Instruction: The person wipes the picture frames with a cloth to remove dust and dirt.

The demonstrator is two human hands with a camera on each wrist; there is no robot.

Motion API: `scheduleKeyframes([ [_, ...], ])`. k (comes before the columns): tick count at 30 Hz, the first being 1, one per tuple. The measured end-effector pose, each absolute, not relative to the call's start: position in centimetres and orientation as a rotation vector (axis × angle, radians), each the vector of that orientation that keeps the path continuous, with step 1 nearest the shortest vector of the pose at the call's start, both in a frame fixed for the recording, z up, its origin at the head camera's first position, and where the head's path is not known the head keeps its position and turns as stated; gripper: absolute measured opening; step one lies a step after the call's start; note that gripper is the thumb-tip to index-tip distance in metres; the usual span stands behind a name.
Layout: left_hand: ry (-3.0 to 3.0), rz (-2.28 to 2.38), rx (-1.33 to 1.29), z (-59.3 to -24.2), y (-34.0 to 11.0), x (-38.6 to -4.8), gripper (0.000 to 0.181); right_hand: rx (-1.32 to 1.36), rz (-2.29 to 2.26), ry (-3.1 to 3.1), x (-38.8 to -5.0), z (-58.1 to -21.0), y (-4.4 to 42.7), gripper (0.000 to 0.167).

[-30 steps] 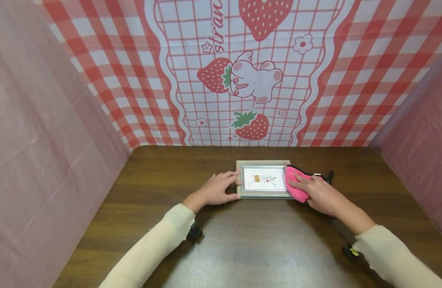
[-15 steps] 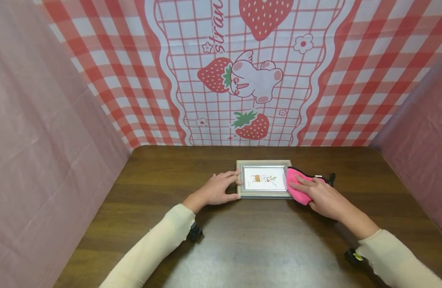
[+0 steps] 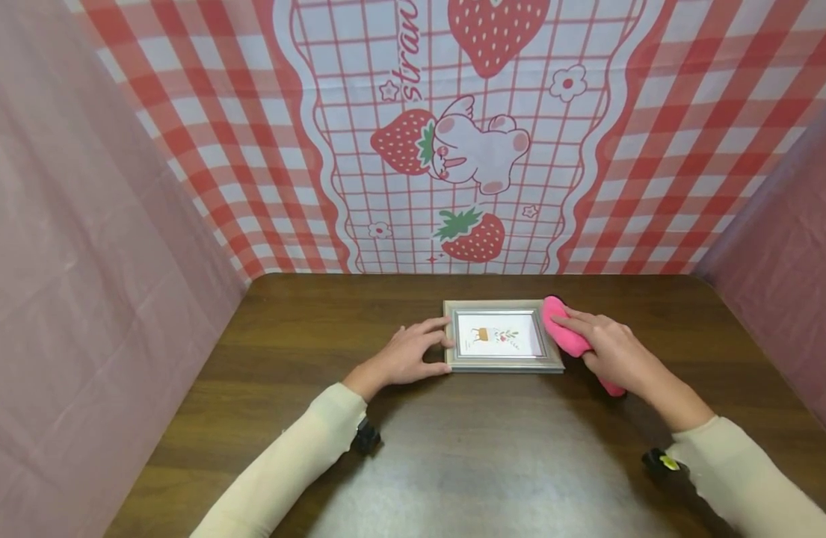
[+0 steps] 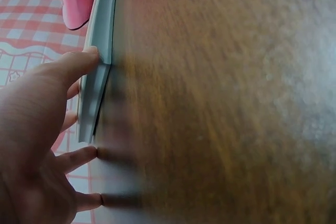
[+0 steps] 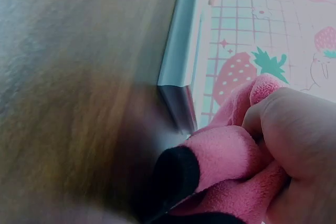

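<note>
A silver picture frame lies flat on the wooden table, its white print showing a plant in an orange pot. My left hand rests at the frame's left end with fingers spread. In the left wrist view the thumb touches the frame's edge, and two fingertips reach down toward the table. My right hand grips a bunched pink cloth with black trim, at the frame's right end. The right wrist view shows the cloth folded in the fist beside the frame's corner.
The brown wooden table spreads out in front of the frame. Behind it hangs a red-and-white checked strawberry cloth. Pink drapes close off the left and right sides.
My right hand has drawn the pink cloth off the frame's right end, uncovering its corners. The cloth is more bunched and angled now. My left hand and the frame stay nearly the same.
</note>
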State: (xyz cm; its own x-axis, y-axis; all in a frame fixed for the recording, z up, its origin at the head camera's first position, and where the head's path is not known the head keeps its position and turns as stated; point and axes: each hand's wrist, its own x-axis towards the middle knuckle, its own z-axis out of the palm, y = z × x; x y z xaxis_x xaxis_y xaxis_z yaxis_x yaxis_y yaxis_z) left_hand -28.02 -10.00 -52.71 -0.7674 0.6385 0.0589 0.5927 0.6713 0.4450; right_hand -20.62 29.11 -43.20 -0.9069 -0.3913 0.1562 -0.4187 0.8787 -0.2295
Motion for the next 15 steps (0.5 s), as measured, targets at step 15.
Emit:
scheduleKeyframes([
  [15, 2.774, 0.744, 1.036, -52.6, -10.0, -28.0, 0.046, 0.485, 0.605, -2.858, -20.9, -44.3, 28.7, 0.05],
])
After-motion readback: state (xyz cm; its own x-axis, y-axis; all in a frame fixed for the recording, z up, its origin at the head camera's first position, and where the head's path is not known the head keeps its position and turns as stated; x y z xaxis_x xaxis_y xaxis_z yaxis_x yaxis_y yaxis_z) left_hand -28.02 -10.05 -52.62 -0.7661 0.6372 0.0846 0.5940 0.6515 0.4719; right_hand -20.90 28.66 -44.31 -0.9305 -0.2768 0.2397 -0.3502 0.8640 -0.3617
